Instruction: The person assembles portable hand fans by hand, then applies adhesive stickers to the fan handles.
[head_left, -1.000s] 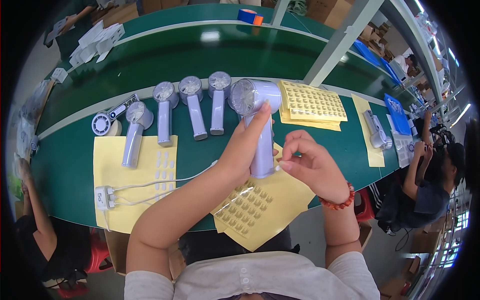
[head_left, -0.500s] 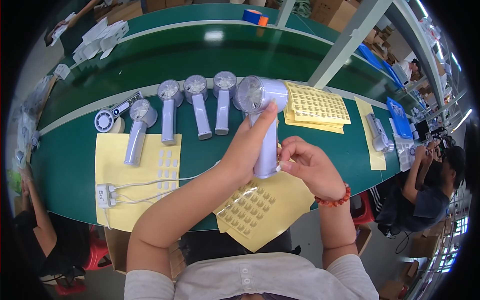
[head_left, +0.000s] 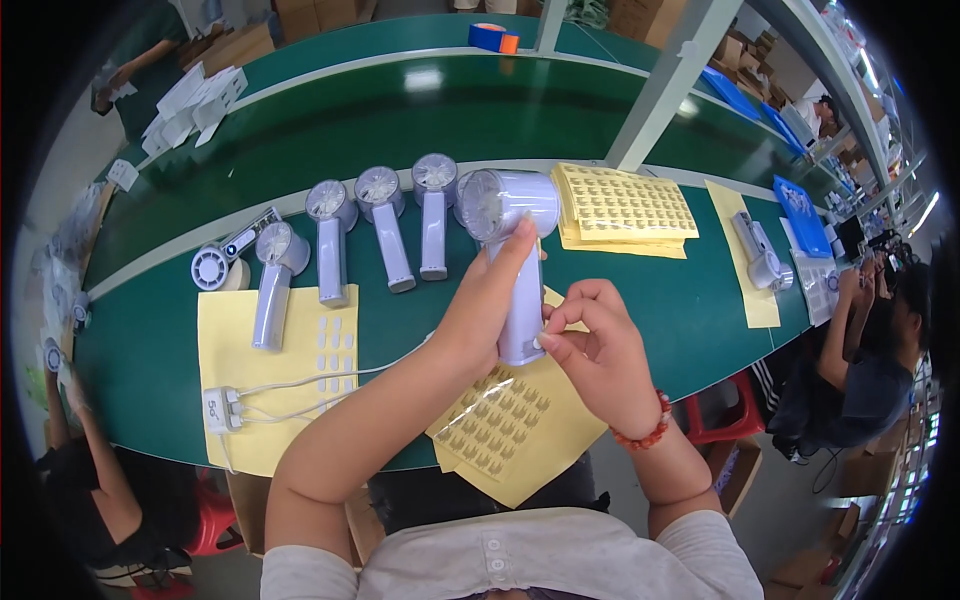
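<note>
Far left of the fingers: a white round fan head (head_left: 211, 268) lies near the green surface (head_left: 150, 330) edge, with a white charging block (head_left: 222, 409) on a yellow sheet (head_left: 262, 400) near the front edge; its two white cables (head_left: 330, 385) run right toward the left hand. Four lavender handheld fans lie in a row left of and beyond the fingers: one tilted (head_left: 270, 283), three nearly parallel (head_left: 328, 238) (head_left: 384, 225) (head_left: 434, 210), with narrow gaps between them.

Left hand (head_left: 490, 305): fingers closed round the handle of a fifth lavender fan, the held fan (head_left: 515, 255), head up and away from the body, lifted clear of the surface. Right hand (head_left: 600, 350): fingertips (head_left: 552, 335) pinched together at the lower end of the handle, touching it; whether anything is held between them cannot be told.

Below both hands, a yellow sticker sheet (head_left: 505, 425) overhangs the front edge of the surface. Beyond and right of the fingers, a stack of yellow sticker sheets (head_left: 622, 205) sits by a white post (head_left: 668, 85). Bare green surface lies open right of the right hand up to a yellow strip (head_left: 745, 265) carrying another fan (head_left: 760, 255). Far right, a seated person (head_left: 860, 370).
</note>
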